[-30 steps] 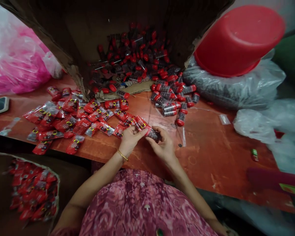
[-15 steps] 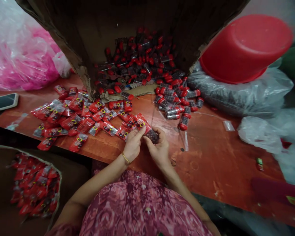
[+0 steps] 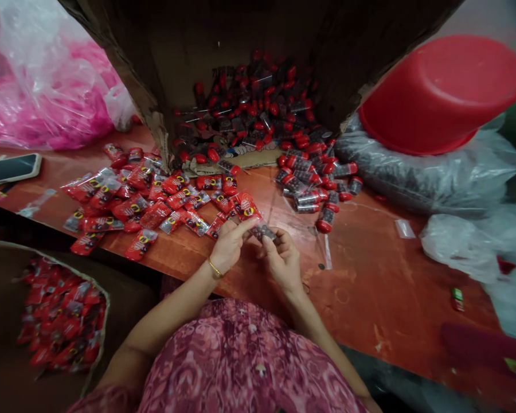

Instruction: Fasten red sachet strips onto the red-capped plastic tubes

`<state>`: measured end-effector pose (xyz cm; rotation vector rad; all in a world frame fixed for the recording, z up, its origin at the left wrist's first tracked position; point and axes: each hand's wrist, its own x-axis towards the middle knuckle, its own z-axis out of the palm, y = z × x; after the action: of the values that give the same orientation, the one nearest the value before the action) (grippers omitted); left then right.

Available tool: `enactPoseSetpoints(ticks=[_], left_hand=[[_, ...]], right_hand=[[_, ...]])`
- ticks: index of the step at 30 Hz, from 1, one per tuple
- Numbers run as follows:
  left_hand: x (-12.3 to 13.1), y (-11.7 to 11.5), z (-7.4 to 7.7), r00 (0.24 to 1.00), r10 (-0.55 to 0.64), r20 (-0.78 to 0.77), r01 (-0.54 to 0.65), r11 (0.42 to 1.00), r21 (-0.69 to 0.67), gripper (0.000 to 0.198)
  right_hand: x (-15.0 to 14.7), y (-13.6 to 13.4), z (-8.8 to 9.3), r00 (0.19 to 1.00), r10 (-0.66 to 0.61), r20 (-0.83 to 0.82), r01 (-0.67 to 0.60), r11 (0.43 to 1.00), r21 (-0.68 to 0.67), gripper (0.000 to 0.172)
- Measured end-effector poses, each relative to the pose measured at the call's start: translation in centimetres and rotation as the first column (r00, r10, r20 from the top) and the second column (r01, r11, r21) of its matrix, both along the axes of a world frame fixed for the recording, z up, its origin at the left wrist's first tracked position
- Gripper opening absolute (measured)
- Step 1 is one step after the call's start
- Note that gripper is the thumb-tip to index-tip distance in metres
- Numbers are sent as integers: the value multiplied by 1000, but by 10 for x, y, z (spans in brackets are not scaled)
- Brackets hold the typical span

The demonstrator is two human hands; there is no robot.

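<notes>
My left hand pinches a small red printed packet at its near side, with the index finger stretched along it. My right hand has its thumb and fingers closed on the packet's near end, where a clear part with dark contents shows. Whether that part is the packet itself or a tube inside it, I cannot tell. Just left of the hands lies a pile of similar red packets. Beyond and to the right lie clear tubes with red caps and dark contents.
An open cardboard box on its side holds many red-capped tubes. A red tub rests on a plastic bag at right. At left are a phone, a pink-filled bag and a lower container of packets.
The hands have moved slightly apart, the left one shifting left and the right one a little right. The packet is still between them. The whole view has shifted a little.
</notes>
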<state>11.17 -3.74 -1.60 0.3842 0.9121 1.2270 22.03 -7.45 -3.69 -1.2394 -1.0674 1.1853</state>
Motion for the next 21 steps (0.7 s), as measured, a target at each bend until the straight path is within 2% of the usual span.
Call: enactPoseSetpoints(ticks=[4, 7, 9, 11, 14, 17, 21], left_hand=[[2, -1, 1, 994, -56, -90, 60, 997, 42, 30], [5, -6, 1, 969, -160, -189, 172, 984, 48, 35], [8, -10, 0, 949, -197, -245, 209, 977, 26, 36], [11, -13, -1, 948, -168, -272, 184, 982, 35, 36], [12, -13, -2, 966, -62, -251, 100, 985, 139, 35], [9, -7, -1, 979, -3, -202, 49, 974, 223, 35], [9, -2, -2, 991, -1, -133, 22, 988, 152, 36]], right_hand=[[1, 0, 4, 998, 27, -50, -28, 1000, -9, 27], [-4, -1, 2, 989, 59, -139, -68, 996, -63, 28], [-8, -1, 1, 981, 31, -192, -48, 996, -82, 28], [-10, 0, 1, 983, -36, -183, 23, 997, -73, 29], [-8, 5, 2, 988, -131, -76, 131, 991, -12, 31], [-3, 10, 2, 988, -156, 2, 155, 987, 40, 29], [-1, 11, -1, 983, -172, 65, 166, 982, 86, 24]])
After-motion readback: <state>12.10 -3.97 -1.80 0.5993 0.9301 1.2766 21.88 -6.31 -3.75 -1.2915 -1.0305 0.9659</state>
